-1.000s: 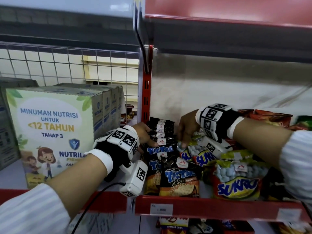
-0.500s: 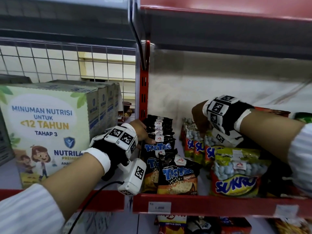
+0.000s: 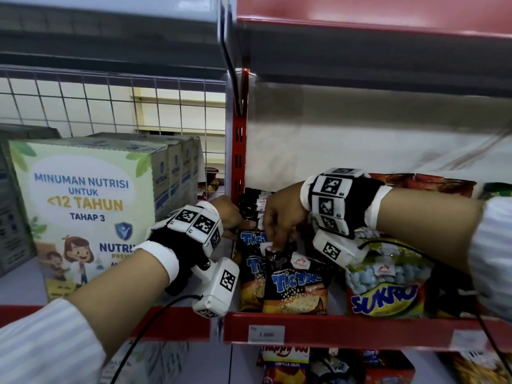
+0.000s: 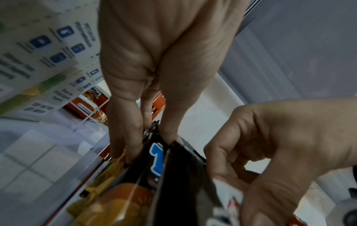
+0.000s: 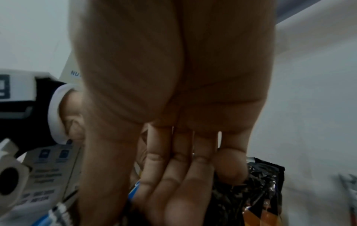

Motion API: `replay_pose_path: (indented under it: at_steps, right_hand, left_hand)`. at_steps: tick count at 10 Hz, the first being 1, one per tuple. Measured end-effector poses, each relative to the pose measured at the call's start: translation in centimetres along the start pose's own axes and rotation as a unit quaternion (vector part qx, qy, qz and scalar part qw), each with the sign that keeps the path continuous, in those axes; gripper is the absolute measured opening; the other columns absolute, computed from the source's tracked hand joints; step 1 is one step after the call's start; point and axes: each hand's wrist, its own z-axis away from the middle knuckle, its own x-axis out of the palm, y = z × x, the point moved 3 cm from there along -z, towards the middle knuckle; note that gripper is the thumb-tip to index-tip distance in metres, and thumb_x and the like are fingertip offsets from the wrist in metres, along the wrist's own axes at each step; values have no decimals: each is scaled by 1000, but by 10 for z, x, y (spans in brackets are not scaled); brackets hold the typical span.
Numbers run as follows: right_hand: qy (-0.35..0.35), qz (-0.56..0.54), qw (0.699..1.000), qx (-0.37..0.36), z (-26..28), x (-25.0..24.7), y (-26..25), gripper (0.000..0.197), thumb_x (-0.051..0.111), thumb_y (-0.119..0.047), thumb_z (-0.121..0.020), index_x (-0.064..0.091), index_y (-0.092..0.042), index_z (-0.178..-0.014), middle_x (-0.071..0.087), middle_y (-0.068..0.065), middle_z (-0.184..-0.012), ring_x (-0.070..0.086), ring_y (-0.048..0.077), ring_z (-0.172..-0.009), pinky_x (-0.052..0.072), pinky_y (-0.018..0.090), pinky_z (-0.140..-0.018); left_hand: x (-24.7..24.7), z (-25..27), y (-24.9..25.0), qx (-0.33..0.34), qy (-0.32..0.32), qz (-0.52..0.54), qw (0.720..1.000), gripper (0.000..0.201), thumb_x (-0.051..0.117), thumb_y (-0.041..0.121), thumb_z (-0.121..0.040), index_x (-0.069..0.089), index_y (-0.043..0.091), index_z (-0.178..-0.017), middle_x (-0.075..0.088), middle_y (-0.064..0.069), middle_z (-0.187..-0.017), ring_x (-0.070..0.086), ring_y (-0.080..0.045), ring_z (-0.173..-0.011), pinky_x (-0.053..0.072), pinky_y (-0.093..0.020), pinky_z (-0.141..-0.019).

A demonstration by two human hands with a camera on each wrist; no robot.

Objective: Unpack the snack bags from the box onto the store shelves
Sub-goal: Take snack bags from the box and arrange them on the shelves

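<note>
Black-and-orange Tic Tac snack bags (image 3: 250,261) stand in a row at the left end of the red shelf (image 3: 360,328). My left hand (image 3: 243,224) holds the upper left side of this row, thumb on one face and fingers on the other, as the left wrist view shows (image 4: 146,137). My right hand (image 3: 273,242) reaches down and pinches the top edge of the front Tic Tac bag (image 3: 296,286). In the right wrist view its curled fingers (image 5: 183,183) sit on crinkled black foil (image 5: 255,191). The box is out of view.
Sukro bags (image 3: 388,295) fill the shelf right of the Tic Tac row. A red upright (image 3: 238,151) and wire grid (image 3: 110,106) separate the bay with nutrition drink cartons (image 3: 83,203) on the left. More snack bags (image 3: 285,364) sit on the shelf below.
My right hand has moved left from the back of the Sukro row to the front Tic Tac bag and taken its top edge. The left hand stayed at the Tic Tac row.
</note>
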Motion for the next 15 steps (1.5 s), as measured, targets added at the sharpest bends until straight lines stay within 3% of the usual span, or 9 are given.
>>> replay_pose_path:
  at_steps: [2,4,6,8,9,10,12,13,15]
  right_hand:
    - [100,-23,994,21,-1,-15,5,20,79,-31,-72,62,-21,-74,67,4,-72,58,18,-62,47,25,-63]
    - [93,-63,993,36,7,-21,7,31,81,-33,-71,66,-13,-89,71,7,-78,64,16,-63,52,23,-55]
    - [-4,17,998,59,31,-22,-3,32,78,-43,-72,73,-13,-82,73,-2,-76,67,11,-72,53,27,-71]
    - [-8,134,990,33,25,6,-26,23,75,-36,-77,66,-17,-68,63,-8,-56,53,-3,-45,42,9,-48]
    - [50,131,990,32,25,-1,-28,20,75,-33,-78,70,-14,-74,66,-6,-57,55,-2,-46,44,11,-48]
    - [76,69,994,42,21,-5,-27,22,74,-31,-79,71,-9,-85,69,-1,-66,62,7,-56,43,15,-54]
    - [77,69,994,25,12,4,-34,34,75,-34,-77,72,-4,-92,72,5,-78,63,12,-59,49,18,-58]
    - [68,64,995,23,11,4,-38,37,77,-38,-75,72,-5,-93,74,8,-85,65,16,-65,53,23,-66]
    - [-12,34,999,37,18,-2,-29,35,81,-37,-71,73,-11,-94,71,-4,-73,65,8,-64,50,17,-57]
  left_hand:
    - [-4,11,4,-31,31,-63,997,78,44,66,-85,53,0,-125,62,-21,-121,65,-37,-103,54,-47,-90]
    - [-3,21,3,-65,-72,-53,994,72,68,47,-79,47,0,-130,63,-14,-101,69,-35,-95,55,-47,-88]
    - [4,23,2,-52,-56,-52,996,57,72,23,-83,46,-1,-128,58,-22,-125,65,-40,-104,52,-50,-92]
    - [4,23,-2,-27,-31,-54,998,50,68,23,-86,50,-1,-125,63,-22,-120,65,-35,-106,56,-42,-86]
    - [4,25,-2,-21,-30,-41,998,47,64,27,-89,52,-2,-124,64,-22,-118,66,-35,-105,57,-43,-86]
    - [3,32,2,-36,-18,36,999,63,33,53,-97,48,-1,-126,58,-26,-123,60,-42,-111,50,-54,-93]
    - [4,40,9,-57,21,97,993,89,4,72,-86,16,13,-152,25,-20,-154,29,-40,-139,27,-55,-112]
    - [6,49,12,-62,20,113,991,89,7,75,-85,18,17,-152,30,-22,-151,36,-44,-134,32,-62,-106]
    - [3,52,13,-40,40,25,998,79,2,59,-95,22,4,-148,36,-23,-147,40,-40,-132,35,-47,-108]
